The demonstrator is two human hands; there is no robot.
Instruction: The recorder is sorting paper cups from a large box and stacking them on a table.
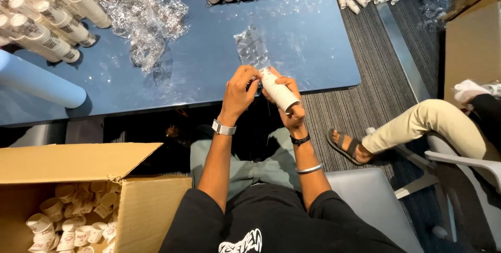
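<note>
While both hands' grip closes on a cup stack, crumpled wrappers litter the blue table over grey carpet.

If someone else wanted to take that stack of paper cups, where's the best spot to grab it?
Probably around the middle of the cup stack, coming from the bare upper-right side. It lies tilted, its open end toward the person; the right hand cradles it from below and the left hand pinches the plastic sleeve at the far end.
</note>
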